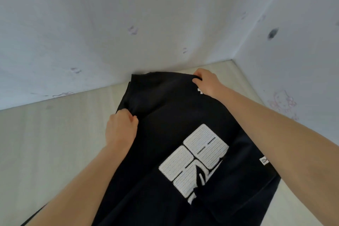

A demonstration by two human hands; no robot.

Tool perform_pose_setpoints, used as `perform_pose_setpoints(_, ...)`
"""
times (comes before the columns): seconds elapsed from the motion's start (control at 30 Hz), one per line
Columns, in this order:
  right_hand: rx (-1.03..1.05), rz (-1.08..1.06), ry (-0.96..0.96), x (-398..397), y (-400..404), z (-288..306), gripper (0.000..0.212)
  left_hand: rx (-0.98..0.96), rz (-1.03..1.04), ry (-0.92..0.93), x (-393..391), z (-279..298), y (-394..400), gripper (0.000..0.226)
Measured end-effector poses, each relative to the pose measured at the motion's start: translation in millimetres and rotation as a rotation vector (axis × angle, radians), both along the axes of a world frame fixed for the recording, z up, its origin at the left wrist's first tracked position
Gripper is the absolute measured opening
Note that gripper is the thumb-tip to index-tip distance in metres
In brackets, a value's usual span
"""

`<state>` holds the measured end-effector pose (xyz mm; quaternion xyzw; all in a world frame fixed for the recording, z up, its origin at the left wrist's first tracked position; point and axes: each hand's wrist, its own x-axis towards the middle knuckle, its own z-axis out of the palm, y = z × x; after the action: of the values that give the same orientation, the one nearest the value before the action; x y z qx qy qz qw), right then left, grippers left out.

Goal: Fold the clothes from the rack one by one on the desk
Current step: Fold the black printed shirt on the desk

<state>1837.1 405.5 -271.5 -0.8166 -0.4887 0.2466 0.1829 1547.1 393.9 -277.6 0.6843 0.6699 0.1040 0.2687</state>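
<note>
Both forearms reach out over a black shirt with a big white print, spread on the pale desk in the wall corner. Left hand is closed, pinching its left edge. Right hand is bunched on the far corner.

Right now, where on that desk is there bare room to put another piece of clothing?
Left of the black shirt, the desk is bare up to the wall. A thin strip shows by the right wall, near the corner. The middle is crowded: the shirt and the left hand and right hand gripping it.
</note>
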Motion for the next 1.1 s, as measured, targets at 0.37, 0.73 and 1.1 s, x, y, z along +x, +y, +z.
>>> perform_pose_setpoints(0.37,0.077,-0.094,0.203,22.7,-46.6,42.7,0.01,0.187,-0.413,-0.018,-10.3,34.1,-36.6,0.023)
perform_pose_setpoints(0.73,-0.145,-0.075,0.036,44.9,-154.5,26.3,0.018,0.09,-0.716,-0.084,-14.8,8.0,-146.7,0.005)
perform_pose_setpoints(1.1,-0.028,0.24,-0.37,-43.7,-161.4,18.7,0.061,0.053,-0.448,0.031,-107.4,-2.6,-141.2,0.043)
